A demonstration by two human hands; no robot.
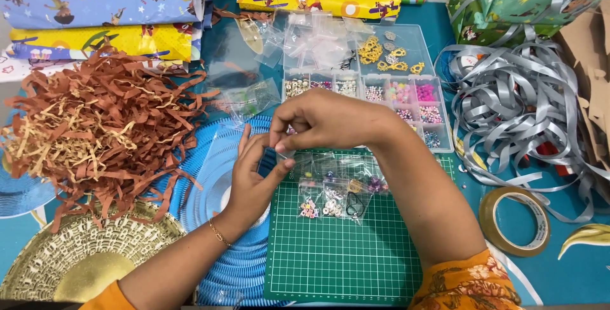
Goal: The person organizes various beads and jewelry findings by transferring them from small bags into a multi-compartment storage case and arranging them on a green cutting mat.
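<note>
My left hand (254,173) and my right hand (327,119) meet above the green cutting mat (343,256), pinching a small clear plastic bag (287,155) between their fingertips. Its contents are too small to make out. Just below the hands, several small clear bags of beads (330,199) lie on the mat's upper part. My right forearm crosses the mat diagonally. A thin gold bracelet (220,234) circles my left wrist.
A clear compartment box of beads and gold charms (394,84) stands behind the hands, loose clear bags (318,40) beside it. Brown paper shred (101,126) left, blue round mat (213,176), gold mat (82,259), silver ribbon (515,107), tape roll (516,221) right, wrapping paper (108,5) at back.
</note>
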